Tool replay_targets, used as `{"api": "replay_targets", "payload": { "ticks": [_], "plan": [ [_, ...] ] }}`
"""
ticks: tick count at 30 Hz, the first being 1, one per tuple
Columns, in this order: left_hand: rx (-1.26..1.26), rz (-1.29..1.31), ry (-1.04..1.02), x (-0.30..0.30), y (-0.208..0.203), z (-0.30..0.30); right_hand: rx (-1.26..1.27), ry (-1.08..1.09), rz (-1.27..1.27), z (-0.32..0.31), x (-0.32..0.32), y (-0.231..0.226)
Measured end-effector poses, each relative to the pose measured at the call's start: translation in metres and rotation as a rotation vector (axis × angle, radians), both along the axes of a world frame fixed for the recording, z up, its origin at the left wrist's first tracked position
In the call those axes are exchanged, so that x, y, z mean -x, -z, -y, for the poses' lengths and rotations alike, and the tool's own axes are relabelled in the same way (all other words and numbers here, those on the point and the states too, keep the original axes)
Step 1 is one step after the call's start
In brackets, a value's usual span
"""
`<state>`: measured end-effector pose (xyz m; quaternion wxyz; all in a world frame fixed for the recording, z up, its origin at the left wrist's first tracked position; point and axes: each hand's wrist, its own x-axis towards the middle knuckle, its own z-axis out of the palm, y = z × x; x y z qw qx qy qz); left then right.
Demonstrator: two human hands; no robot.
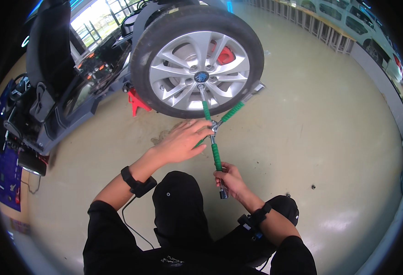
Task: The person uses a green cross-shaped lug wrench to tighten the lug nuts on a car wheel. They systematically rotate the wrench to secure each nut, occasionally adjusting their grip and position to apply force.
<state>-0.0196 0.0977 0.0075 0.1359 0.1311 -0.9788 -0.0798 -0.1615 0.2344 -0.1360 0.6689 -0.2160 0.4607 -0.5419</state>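
Observation:
A car wheel (197,59) with a black tyre and silver alloy spokes hangs off the floor ahead of me. A cross-shaped lug wrench (216,126) with green grips is set on a bolt near the wheel's hub. My right hand (229,179) is closed around the wrench's lower arm, below the green grip. My left hand (183,140) lies flat with spread fingers over the wrench's left arm, next to its centre. Both wrists carry black bands.
A red jack stand (137,101) props the stripped car body (73,78) at the left. A red brake caliper (225,55) shows behind the spokes. My knees in black trousers (180,206) are bent below the wrench. Pale glossy floor (330,137) spreads right.

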Motion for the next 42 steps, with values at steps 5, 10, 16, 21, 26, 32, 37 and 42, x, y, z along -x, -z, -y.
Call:
{"api": "replay_targets", "payload": {
  "ticks": [5, 10, 16, 21, 26, 32, 37, 42],
  "plan": [
    [0.428, 0.011, 0.136, 0.030, -0.027, -0.008, 0.015, 0.045, 0.015, -0.001, 0.003, -0.003],
    [0.772, 0.126, -0.181, 0.032, -0.055, 0.017, 0.021, 0.059, 0.000, -0.005, 0.010, -0.005],
    [0.615, -0.027, -0.553, -0.057, 0.033, 0.042, 0.041, 0.074, -0.003, -0.006, 0.005, 0.001],
    [-0.568, 1.302, -0.361, -0.186, 0.242, 0.057, 0.076, 0.074, 0.037, -0.005, -0.012, 0.015],
    [-0.802, 0.357, -0.392, -0.151, 0.204, 0.022, 0.067, 0.043, -0.025, 0.000, 0.010, 0.005],
    [-0.469, 0.363, -0.317, -0.149, 0.134, 0.013, 0.122, 0.066, 0.027, 0.005, -0.005, -0.016],
    [-0.271, 0.197, -0.424, -0.107, 0.070, -0.011, 0.103, 0.097, -0.008, 0.003, -0.013, -0.011],
    [-0.040, -0.060, -0.320, -0.081, 0.021, -0.006, 0.092, 0.086, -0.055, 0.005, -0.016, -0.008]
  ]
}}
